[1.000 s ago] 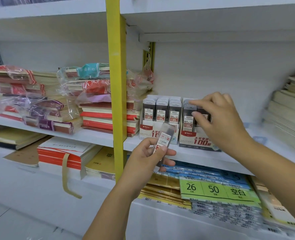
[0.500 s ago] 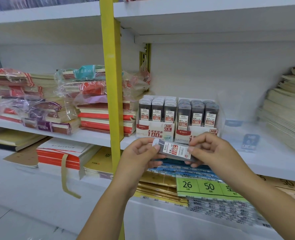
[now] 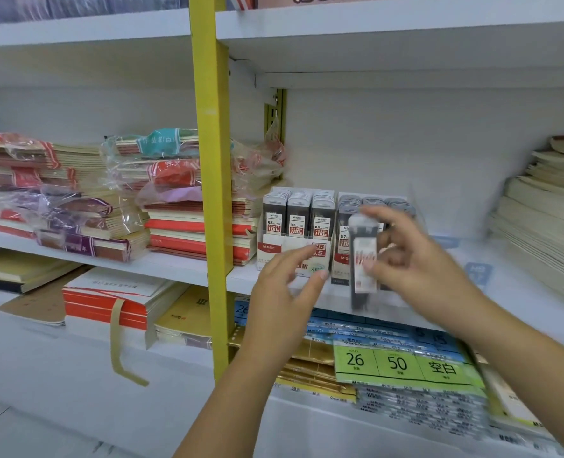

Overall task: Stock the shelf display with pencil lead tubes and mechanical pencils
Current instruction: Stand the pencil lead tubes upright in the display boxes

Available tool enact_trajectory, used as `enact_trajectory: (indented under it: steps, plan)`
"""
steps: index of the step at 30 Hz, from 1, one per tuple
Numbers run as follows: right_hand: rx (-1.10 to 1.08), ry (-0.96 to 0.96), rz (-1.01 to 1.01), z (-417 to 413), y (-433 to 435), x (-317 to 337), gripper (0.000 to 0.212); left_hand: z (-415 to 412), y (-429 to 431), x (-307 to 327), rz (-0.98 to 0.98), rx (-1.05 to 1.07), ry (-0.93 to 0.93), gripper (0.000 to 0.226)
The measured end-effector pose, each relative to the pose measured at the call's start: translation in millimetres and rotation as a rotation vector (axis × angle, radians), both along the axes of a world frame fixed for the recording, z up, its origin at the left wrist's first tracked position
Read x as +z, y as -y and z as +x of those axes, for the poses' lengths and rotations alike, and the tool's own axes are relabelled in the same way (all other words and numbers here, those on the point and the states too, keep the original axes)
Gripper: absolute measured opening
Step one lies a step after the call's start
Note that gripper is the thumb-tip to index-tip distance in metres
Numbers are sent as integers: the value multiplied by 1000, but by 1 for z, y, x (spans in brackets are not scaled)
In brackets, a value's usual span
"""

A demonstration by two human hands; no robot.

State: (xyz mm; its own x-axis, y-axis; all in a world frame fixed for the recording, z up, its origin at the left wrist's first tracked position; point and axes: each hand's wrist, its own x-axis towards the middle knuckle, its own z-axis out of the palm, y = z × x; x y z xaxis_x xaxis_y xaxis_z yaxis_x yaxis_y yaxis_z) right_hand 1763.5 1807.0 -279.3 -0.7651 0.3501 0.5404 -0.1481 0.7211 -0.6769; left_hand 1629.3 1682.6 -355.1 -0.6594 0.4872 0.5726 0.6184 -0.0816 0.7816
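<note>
The right hand holds a dark, upright plastic lead tube with a red-and-white label in front of the white cardboard display box on the white shelf. The left hand hovers beside it, fingers spread, its grip empty.

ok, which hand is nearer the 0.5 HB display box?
Left. The left hand overlaps the 0.5 HB display box's front; the right hand holds a lead tube further right.

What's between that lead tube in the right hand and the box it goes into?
Nothing visible. The right hand holds the lead tube upright just before the 0.7 display box; the left hand is open, off to the side.
</note>
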Motion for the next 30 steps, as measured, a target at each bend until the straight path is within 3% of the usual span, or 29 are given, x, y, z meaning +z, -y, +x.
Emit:
enact_trajectory:
  steps: [3,8,12,16,20,24,28,30]
  plan:
    - [-49,-216,-16,1,-10,25,59,0,-6,-5,-157,130,-262,52]
    - [-119,-302,141,-20,-16,49,54,-2,-9,-16,-256,139,-321,60]
    - [-129,-231,272,-50,-12,55,46,-8,-6,-18,-244,150,-336,60]
    - [-203,-27,445,-69,-13,51,38,-15,-1,-21,-241,159,-363,58]
    - [-261,150,495,-79,-21,42,31,-19,1,-23,-231,156,-361,59]
    - [-426,118,695,-85,-24,38,26,-21,1,-26,-240,140,-354,60]
    - [-483,173,730,-77,-24,35,40,-20,4,-28,-242,133,-362,57]
    - [-459,90,697,-64,-18,28,41,-16,9,-31,-214,164,-375,52]
